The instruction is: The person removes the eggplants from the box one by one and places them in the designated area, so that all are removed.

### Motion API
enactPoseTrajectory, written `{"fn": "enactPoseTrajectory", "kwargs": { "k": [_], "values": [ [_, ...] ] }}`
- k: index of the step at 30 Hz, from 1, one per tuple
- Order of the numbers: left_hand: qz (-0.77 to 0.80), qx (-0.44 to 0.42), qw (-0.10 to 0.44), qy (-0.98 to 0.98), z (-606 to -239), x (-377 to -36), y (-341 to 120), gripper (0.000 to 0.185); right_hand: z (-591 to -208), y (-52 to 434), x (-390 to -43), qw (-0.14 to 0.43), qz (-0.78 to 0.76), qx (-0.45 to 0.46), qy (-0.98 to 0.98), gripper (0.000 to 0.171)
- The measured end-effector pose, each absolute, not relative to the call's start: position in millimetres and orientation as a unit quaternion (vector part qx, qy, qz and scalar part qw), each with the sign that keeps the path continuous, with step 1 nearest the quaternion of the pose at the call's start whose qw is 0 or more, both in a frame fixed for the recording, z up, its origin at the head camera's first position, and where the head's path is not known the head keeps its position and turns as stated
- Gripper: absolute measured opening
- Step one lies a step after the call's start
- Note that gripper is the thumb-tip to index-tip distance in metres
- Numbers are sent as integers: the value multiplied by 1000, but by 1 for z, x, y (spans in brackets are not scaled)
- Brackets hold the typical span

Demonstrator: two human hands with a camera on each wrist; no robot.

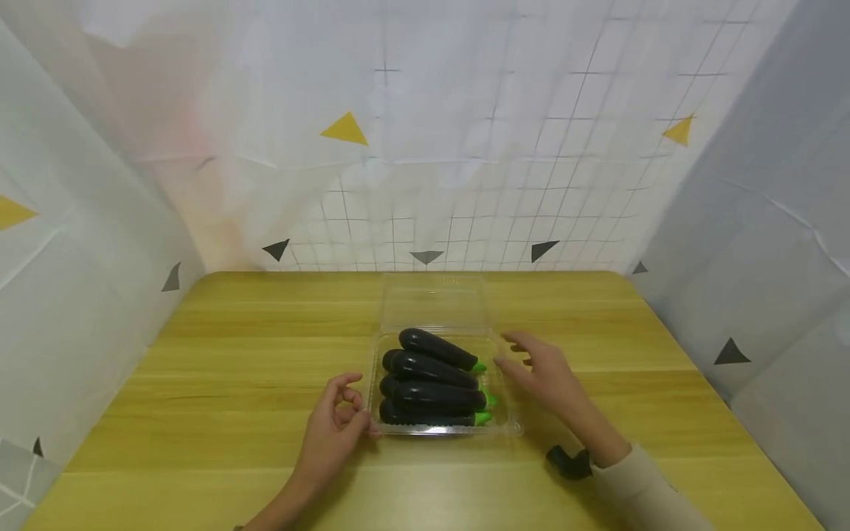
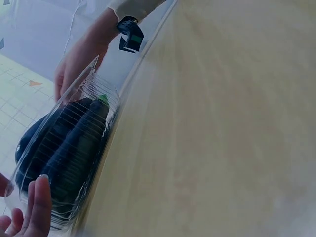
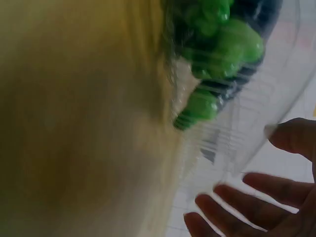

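A clear plastic clamshell box (image 1: pixel 510 394) sits on the table with its lid (image 1: pixel 434 301) folded back, away from me. Several dark eggplants (image 1: pixel 438 397) with green stem ends (image 3: pixel 232 49) lie in it, some piled on others, stems to the right. At the box's front left corner is my left hand (image 1: pixel 330 428), its thumb at the corner and its fingers loosely bent; the left wrist view has its fingertips (image 2: pixel 43 190) against the box. My right hand (image 1: pixel 550 375) is beside the right wall, fingers spread, with nothing in its grasp; the thumb is close to the rim.
The wooden table (image 1: pixel 265 332) extends around the box on all sides. White sheets with yellow and dark triangles (image 1: pixel 345 129) hang behind and at both sides. A black device (image 1: pixel 569 463) is on my right wrist.
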State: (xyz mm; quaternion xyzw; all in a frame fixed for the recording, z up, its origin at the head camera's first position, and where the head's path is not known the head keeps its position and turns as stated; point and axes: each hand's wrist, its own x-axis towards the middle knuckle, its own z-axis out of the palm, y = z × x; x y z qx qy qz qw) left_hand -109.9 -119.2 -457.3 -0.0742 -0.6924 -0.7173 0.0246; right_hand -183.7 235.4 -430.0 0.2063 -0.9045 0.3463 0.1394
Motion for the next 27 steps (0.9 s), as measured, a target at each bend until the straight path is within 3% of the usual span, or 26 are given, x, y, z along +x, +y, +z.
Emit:
{"fn": "enactPoseTrajectory", "kwargs": {
  "k": [3,13,19,27],
  "values": [
    [-716,-74,23,-694,-458,-110,-119,55,-435,232,-183,114,351,220,-903,40],
    [-658,-87,73,-744,-463,-111,-121,46,-446,231,-181,131,348,226,-900,39],
    [-628,-109,106,-763,-464,-115,-126,53,-445,231,-180,136,351,227,-898,39],
    [-608,-138,72,-779,-466,-125,-138,58,-441,230,-182,127,348,222,-902,39]
  ]
}}
